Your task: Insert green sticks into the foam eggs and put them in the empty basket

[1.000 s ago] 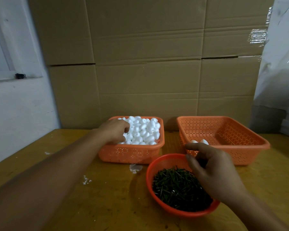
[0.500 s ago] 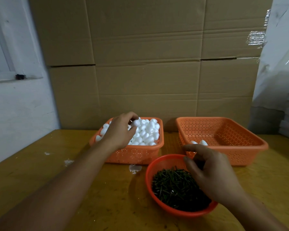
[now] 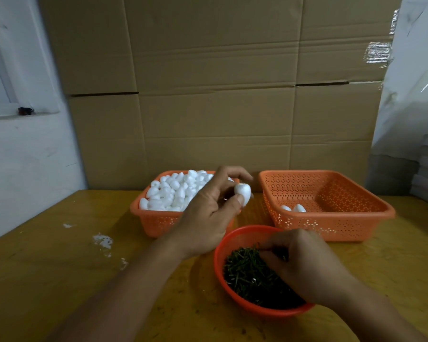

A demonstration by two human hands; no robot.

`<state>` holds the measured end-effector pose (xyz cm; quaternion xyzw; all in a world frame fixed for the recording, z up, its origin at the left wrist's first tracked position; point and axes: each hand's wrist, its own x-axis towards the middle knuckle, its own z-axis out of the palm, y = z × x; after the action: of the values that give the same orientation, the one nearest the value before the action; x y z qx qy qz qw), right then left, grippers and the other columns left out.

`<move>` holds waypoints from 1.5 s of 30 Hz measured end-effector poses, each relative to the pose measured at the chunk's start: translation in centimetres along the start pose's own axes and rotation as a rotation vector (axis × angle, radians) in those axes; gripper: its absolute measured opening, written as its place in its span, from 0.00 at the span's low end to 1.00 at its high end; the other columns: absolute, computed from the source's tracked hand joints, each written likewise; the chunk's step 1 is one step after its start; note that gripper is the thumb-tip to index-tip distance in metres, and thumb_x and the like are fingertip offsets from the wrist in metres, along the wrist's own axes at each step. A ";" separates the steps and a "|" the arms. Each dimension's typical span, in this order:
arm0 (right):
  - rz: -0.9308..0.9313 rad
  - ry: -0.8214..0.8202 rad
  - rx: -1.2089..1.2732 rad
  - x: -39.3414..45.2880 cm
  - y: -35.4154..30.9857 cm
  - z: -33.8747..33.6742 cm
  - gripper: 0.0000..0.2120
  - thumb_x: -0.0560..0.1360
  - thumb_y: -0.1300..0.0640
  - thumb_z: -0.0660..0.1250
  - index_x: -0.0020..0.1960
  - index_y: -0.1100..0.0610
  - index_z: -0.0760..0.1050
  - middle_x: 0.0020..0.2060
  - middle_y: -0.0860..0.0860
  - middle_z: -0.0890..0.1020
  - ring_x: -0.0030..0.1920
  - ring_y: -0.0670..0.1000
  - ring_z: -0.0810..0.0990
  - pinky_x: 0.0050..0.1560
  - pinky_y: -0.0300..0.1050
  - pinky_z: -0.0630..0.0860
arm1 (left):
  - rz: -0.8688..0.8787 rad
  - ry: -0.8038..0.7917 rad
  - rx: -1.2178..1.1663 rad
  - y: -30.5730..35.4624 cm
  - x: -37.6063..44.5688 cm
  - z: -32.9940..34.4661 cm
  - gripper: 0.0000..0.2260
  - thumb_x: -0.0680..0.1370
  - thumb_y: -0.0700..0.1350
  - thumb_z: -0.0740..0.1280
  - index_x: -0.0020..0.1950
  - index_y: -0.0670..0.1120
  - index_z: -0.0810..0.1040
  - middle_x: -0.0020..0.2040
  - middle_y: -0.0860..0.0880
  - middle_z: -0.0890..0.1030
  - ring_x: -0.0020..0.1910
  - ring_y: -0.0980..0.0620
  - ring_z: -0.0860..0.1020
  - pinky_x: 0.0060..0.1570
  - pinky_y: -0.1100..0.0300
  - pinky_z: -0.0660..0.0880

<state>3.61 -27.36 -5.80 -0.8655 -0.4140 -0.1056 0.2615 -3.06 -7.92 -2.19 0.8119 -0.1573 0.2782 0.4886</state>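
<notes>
One foam egg (image 3: 243, 193) has left the full basket (image 3: 158, 219) at centre frame, now pinched in the left hand (image 3: 208, 213) above the bench (image 3: 59, 267). Right hand (image 3: 304, 267) has dipped into the green sticks (image 3: 245, 270); its grip is hidden. Insertion looks next; two eggs (image 3: 293, 208) lie in the right-hand basket (image 3: 331, 225).

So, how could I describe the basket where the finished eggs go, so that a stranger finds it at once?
On the wooden table, before the cardboard wall, stand two square orange baskets. Take the right basket, behind the round red bowl of green sticks. Unlike its neighbour, heaped with white eggs, it holds only two eggs.
</notes>
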 end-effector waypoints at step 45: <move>0.067 -0.257 -0.121 -0.1 -0.6 0.8 0.16 0.80 0.51 0.60 0.36 0.56 0.72 0.33 0.51 0.79 0.35 0.51 0.78 0.41 0.53 0.76 | -0.650 0.044 -0.910 2.0 0.6 0.2 0.14 0.70 0.48 0.70 0.50 0.40 0.78 0.44 0.40 0.85 0.36 0.48 0.83 0.33 0.61 0.79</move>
<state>3.03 -26.70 -6.32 -0.8994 -0.4079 -0.0099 0.1569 -3.64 -9.00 -0.47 0.5197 0.0073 0.0343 0.8536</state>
